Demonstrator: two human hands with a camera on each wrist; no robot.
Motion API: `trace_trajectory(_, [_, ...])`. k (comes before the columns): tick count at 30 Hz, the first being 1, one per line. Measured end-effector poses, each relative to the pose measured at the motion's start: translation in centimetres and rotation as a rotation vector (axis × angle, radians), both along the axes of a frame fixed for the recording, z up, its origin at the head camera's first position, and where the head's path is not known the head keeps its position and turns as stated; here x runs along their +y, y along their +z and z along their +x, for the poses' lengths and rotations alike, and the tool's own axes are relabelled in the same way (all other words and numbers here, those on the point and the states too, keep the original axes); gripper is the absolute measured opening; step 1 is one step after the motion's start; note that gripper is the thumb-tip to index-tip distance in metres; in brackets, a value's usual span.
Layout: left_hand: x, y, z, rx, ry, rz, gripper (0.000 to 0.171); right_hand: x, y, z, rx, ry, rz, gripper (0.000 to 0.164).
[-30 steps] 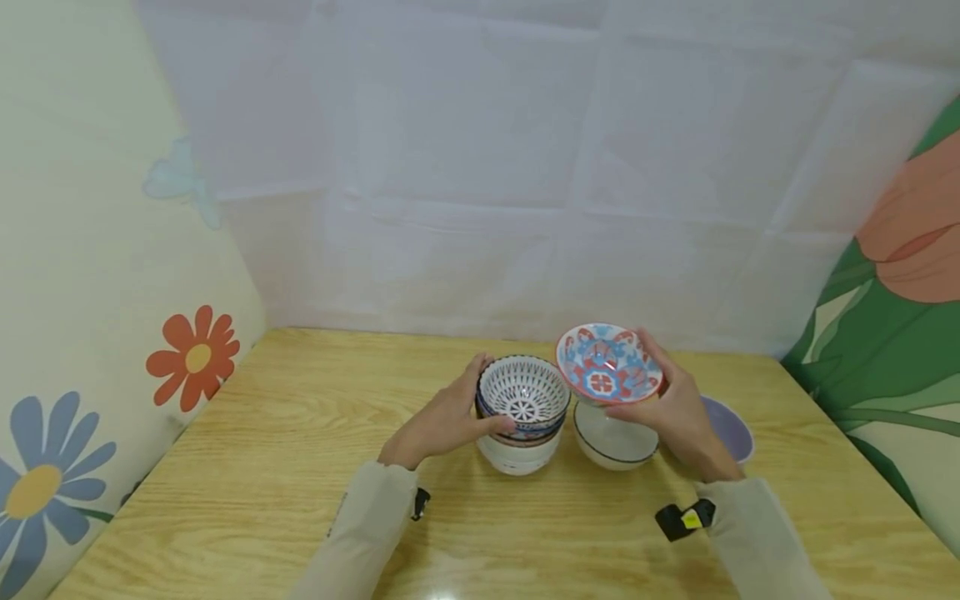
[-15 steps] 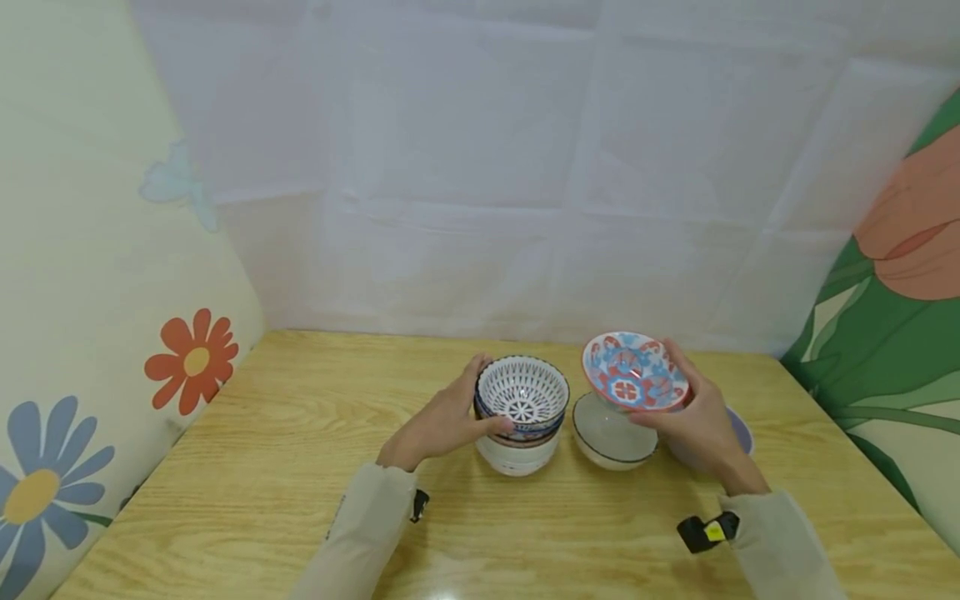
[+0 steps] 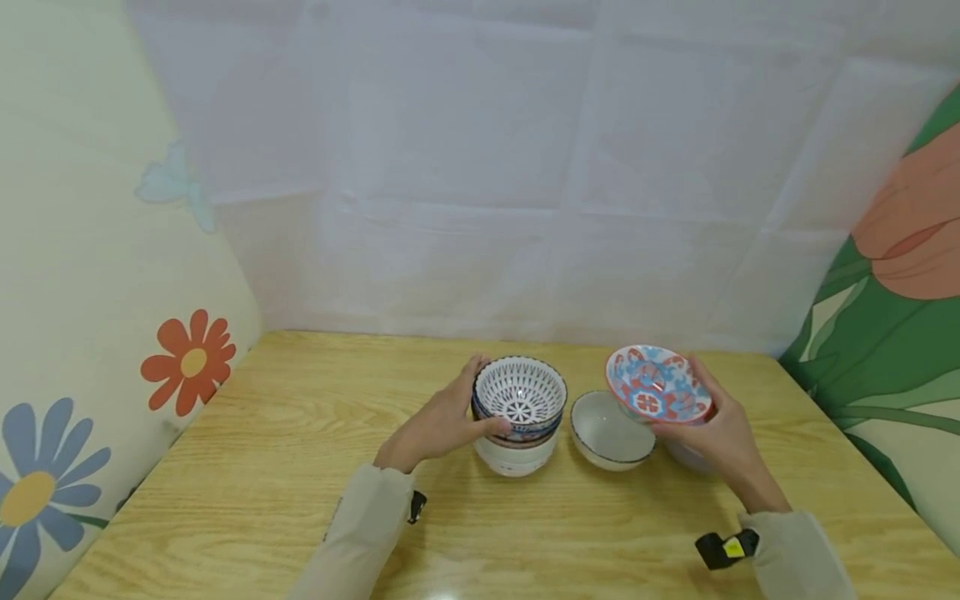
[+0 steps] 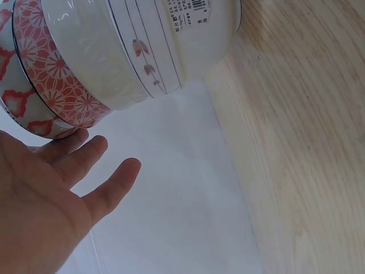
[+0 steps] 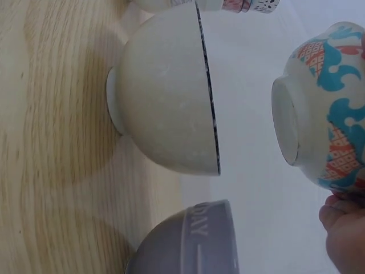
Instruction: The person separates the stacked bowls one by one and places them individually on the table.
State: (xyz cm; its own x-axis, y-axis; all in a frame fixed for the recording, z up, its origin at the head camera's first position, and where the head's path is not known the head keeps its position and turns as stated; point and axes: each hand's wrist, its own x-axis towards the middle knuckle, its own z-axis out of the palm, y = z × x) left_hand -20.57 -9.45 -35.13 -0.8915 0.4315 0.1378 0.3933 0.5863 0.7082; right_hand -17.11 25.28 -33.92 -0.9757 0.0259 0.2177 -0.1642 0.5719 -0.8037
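Note:
On the table a stack of patterned bowls (image 3: 517, 454) stands upright, topped by a black-and-white bowl (image 3: 519, 392). My left hand (image 3: 442, 423) holds the stack's upper part, thumb on the near side and fingers behind; the left wrist view shows fingertips right at the upper bowls' rims. My right hand (image 3: 726, 433) grips a red-and-blue patterned bowl (image 3: 656, 385) by its right side, tilted toward me and raised. Below it sits a cream bowl (image 5: 165, 91) with a dark rim. A purple-grey bowl (image 5: 191, 242) with lettering stands beside that, mostly hidden by my right hand in the head view.
The wood-grain table (image 3: 300, 500) reaches back to a creased white sheet (image 3: 450, 167). Flower-printed panels border it, one with a red flower (image 3: 191, 362) at left and one with green leaves (image 3: 885, 375) at right.
My right hand has carried the red-and-blue bowl rightward and somewhat nearer, away from the stack, over the cream and purple-grey bowls. My left hand keeps its place on the stack.

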Motion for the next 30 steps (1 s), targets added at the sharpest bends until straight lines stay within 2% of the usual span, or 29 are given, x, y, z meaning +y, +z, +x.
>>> trace_trajectory(12, [-0.2,-0.3,-0.2,0.036,-0.033,0.016,0.101,1.3,-0.5,0.6,-0.024,-0.039,0.025,0.103])
trace_trajectory(30, [-0.1,-0.3,-0.1,0.002,-0.012,0.002,0.104,4.0,-1.5,1.0,-0.063,-0.09,0.008,0.099])
